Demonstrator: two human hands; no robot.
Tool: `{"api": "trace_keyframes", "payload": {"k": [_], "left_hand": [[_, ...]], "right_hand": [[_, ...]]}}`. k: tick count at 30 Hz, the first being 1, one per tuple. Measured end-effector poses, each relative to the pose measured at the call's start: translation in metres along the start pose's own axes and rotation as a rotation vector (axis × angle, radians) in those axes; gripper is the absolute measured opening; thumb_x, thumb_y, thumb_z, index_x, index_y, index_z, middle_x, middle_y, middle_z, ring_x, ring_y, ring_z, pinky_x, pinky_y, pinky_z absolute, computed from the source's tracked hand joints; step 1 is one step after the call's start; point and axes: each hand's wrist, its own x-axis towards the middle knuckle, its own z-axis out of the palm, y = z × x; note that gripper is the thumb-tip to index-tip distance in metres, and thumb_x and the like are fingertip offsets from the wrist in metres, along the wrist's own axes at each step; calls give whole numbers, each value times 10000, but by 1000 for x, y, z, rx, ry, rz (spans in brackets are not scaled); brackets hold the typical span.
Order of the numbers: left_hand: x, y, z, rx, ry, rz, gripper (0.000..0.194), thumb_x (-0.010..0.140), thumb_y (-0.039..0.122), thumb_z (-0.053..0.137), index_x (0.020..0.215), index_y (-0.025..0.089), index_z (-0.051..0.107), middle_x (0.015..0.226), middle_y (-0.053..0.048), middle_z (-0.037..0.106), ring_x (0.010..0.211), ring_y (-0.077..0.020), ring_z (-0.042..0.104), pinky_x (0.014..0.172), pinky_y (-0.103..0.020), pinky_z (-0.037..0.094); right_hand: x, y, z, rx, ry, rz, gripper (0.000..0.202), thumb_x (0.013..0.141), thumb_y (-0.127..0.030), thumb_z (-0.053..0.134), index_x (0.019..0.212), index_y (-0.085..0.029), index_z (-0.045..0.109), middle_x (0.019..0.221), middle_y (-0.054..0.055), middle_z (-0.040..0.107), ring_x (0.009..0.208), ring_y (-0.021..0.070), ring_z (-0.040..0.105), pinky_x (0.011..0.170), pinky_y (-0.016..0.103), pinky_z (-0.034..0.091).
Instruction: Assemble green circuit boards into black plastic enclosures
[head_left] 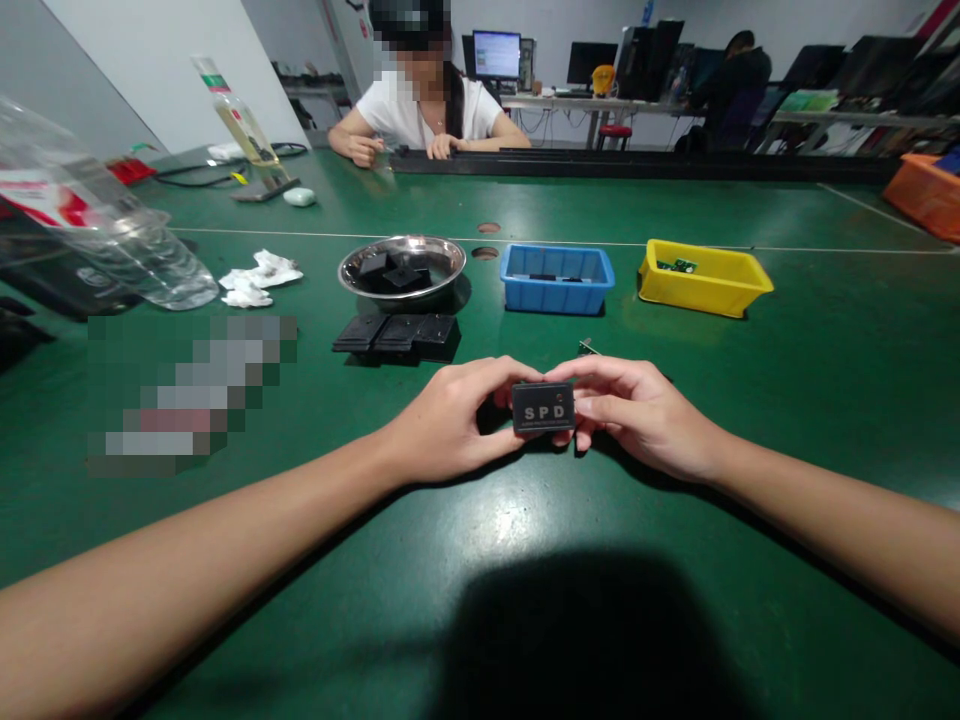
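Head view, black box: the black box [543, 412] is between the fingertips of both hands, lettered face toward the wearer; whether it touches the green table [825, 370] below, cannot tell.
Left hand: the left hand [454, 420] grasps the box's left end, forefinger along the top edge, thumb at the lower corner.
Right hand: the right hand [637, 415] pinches the right end, forefinger at the upper corner, thumb at the side; some fingers are hidden behind.
Why held so: likely an edge grip to steady the box from two sides and leave its front uncovered.
Letters: "S P D" in pale capitals; a line beneath, too small to read. Small round spot above the D.
Circuit board: a small circuit board [587, 348] lies just beyond the right fingers, partly hidden.
Flat black pieces: flat black pieces [401, 335], overlapping in a row, beyond the left fingers.
Metal bowl: the metal bowl [442, 294], past those pieces, holds black blocks.
Blue tray: the blue tray [555, 298], straight beyond the fingertips, has dark parts inside.
Yellow tray: the yellow tray [694, 293], beyond the right fingers, bears green boards.
Why placed so: seemingly sorted by kind, within reach of both hands.
Bottle: the clear plastic bottle [142, 250], well left of the fingers; red-and-white label, wording unreadable.
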Motion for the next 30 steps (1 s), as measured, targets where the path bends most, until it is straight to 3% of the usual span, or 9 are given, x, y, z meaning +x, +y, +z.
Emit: {"api": "trace_keyframes", "payload": {"k": [30], "left_hand": [[-1, -2, 0, 7, -6, -8, 279, 867, 254, 709, 1120, 143, 669, 957, -35, 759, 808, -137, 698, 747, -222, 524]], "right_hand": [[0, -1, 1, -9, 3, 17, 280, 871, -170, 714, 1151, -180, 718, 888, 41, 746, 715, 146, 714, 612, 250, 584]]}}
